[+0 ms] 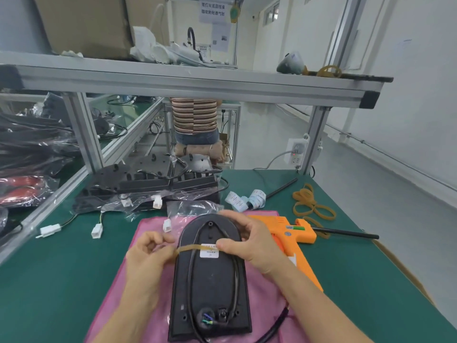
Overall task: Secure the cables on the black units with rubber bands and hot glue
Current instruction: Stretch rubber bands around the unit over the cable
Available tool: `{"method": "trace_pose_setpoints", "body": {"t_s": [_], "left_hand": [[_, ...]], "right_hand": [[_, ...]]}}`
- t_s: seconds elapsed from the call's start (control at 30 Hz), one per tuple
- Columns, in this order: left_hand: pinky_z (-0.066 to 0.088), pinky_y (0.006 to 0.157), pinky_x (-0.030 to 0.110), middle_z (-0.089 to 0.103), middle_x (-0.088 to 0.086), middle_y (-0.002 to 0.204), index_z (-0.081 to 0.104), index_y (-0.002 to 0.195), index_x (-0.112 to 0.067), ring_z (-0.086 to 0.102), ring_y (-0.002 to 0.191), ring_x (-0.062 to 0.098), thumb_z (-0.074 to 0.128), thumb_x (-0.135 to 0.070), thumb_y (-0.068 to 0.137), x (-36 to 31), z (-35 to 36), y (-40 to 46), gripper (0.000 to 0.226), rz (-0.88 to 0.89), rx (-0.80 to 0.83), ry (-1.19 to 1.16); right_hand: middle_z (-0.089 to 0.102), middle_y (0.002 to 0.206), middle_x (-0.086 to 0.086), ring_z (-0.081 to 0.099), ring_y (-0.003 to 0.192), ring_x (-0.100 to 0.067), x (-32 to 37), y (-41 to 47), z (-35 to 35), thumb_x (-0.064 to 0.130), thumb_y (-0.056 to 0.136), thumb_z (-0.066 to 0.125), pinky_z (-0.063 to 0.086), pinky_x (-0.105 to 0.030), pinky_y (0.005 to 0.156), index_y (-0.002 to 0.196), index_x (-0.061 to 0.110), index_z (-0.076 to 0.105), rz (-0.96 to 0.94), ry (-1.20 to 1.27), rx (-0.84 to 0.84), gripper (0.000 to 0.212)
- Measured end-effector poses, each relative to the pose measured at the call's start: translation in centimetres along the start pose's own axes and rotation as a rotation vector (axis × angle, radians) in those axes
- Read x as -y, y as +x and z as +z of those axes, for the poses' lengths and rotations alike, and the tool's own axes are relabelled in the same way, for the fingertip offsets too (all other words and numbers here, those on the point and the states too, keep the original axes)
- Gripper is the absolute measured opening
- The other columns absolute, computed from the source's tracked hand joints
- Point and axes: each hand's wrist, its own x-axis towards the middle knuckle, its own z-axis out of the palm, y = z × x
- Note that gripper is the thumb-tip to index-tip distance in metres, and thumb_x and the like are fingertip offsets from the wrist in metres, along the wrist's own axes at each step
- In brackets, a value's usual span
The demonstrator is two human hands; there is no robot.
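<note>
A black unit [210,288] with a rounded far end lies back-up on a pink cloth [153,315] in front of me. A black cable [191,268] loops along its back, and a white label [209,253] sits near the middle. A tan rubber band [190,248] stretches across the unit over the cable. My left hand [148,258] pinches the band's left end beside the unit. My right hand [244,241] grips the unit's right edge, with its thumb pressing the band near the label. An orange hot glue gun [289,233] lies on the table just right of my right hand.
Several loose rubber bands [311,204] lie at the right on the green table [49,273]. Label rolls [247,199] sit behind the glue gun. More black units [153,184] with white connectors [97,230] are stacked at the back left. A person stands beyond the aluminium frame [81,134].
</note>
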Motion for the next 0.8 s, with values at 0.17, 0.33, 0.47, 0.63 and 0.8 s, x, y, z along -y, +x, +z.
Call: {"method": "trace_pose_setpoints", "body": {"t_s": [0.17,0.33,0.47,0.63,0.8], "left_hand": [[0.043,0.045,0.011,0.061,-0.007,0.054,0.047,0.067,-0.009,0.053,0.048,0.002,0.04,0.034,0.072,0.6,0.0,0.1,0.044,0.05,-0.082,0.002],[0.036,0.04,0.011,0.056,-0.005,0.048,0.042,0.062,-0.006,0.048,0.041,0.005,0.039,0.036,0.067,-1.0,-0.8,-0.2,0.043,-0.002,-0.036,0.096],[0.035,0.036,0.012,0.053,0.002,0.045,0.045,0.06,-0.002,0.045,0.034,0.008,0.044,0.031,0.072,-0.8,-1.7,-0.5,0.035,-0.149,0.02,0.142],[0.035,0.041,0.016,0.05,0.01,0.055,0.051,0.066,-0.006,0.042,0.044,0.015,0.047,0.012,0.085,-0.4,-1.4,-1.6,0.027,-0.328,0.041,0.13],[0.05,0.058,0.02,0.067,0.02,0.111,0.055,0.082,-0.003,0.061,0.079,0.034,0.053,-0.004,0.095,0.0,1.3,-1.9,0.013,-0.434,0.172,0.061]], "right_hand": [[0.075,0.095,0.001,0.069,0.084,-0.008,-0.9,0.6,0.7,-0.004,0.075,0.074,0.054,-0.022,0.074,0.102,0.024,0.071,0.035,0.118,-0.017,0.038],[0.075,0.097,-0.007,0.069,0.084,-0.015,-1.3,1.0,0.7,-0.009,0.079,0.068,0.054,-0.024,0.073,0.1,0.017,0.074,0.064,0.208,0.006,0.034],[0.075,0.096,-0.009,0.069,0.081,-0.016,-2.0,1.4,0.9,-0.007,0.08,0.068,0.056,-0.027,0.075,0.099,0.015,0.074,0.093,0.209,-0.013,0.03],[0.075,0.094,-0.01,0.068,0.079,-0.016,-2.4,1.6,1.4,-0.007,0.08,0.069,0.056,-0.028,0.074,0.098,0.013,0.074,0.117,0.186,-0.063,0.027],[0.074,0.103,-0.011,0.069,0.089,-0.018,-2.3,1.7,0.7,-0.002,0.08,0.071,0.056,-0.037,0.087,0.111,0.007,0.069,0.15,0.162,-0.102,0.032]]}}
